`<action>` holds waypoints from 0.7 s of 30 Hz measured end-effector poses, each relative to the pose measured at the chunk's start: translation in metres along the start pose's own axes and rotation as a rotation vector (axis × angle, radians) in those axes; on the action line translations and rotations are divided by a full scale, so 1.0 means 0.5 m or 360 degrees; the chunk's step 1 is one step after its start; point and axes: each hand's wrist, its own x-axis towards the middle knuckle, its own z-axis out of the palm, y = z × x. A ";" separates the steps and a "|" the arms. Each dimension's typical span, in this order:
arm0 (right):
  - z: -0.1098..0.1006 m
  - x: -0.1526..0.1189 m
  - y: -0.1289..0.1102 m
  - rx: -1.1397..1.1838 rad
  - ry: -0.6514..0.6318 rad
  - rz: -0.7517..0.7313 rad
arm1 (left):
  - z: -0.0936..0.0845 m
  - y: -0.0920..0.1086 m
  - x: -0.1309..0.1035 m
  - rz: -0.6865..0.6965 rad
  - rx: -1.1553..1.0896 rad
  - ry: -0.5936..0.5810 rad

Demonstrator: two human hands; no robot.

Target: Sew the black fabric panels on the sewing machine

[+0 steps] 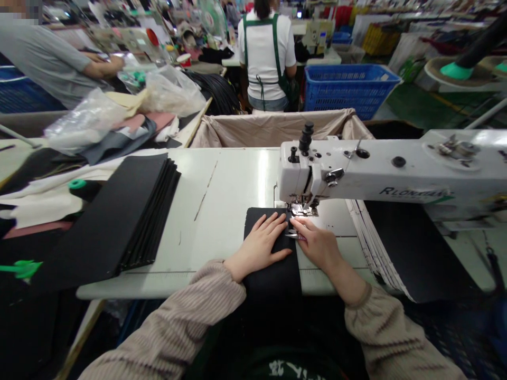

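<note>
A black fabric panel (273, 274) lies on the sewing table, its right edge by the presser foot (303, 209) of a white sewing machine (380, 169), and its near end hangs over the table's front edge. My left hand (261, 245) rests flat on the panel with the fingers spread. Close to the foot, my right hand (319, 243) is closed around small thread snips (293, 235), whose metal blades point left over the panel. The fingertips of that hand are at the panel's right edge. The snips' handle is mostly hidden in the palm.
A stack of black panels (134, 211) is on the left; more white-edged black panels (412, 253) lie right, under the machine arm. Behind the table hangs a beige cloth-lined bin (277, 129). A blue crate (350, 87) and two other people are farther back.
</note>
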 end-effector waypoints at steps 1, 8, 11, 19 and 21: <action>0.000 0.000 0.000 0.0001 0.0000 0.0003 | 0.000 0.001 0.000 -0.0001 0.0001 0.0005; -0.002 0.000 0.000 0.0022 0.0007 -0.0009 | -0.001 -0.003 0.001 0.0026 -0.0030 0.0018; -0.001 0.000 -0.001 0.0020 0.0005 0.0002 | 0.000 -0.005 0.002 0.0029 -0.0037 0.0033; 0.001 -0.001 0.001 0.0027 0.0024 -0.0017 | 0.005 -0.009 0.002 0.0035 -0.0057 0.0045; 0.000 -0.001 0.001 0.0026 0.0027 -0.0019 | 0.004 -0.010 0.004 0.0035 -0.0057 0.0052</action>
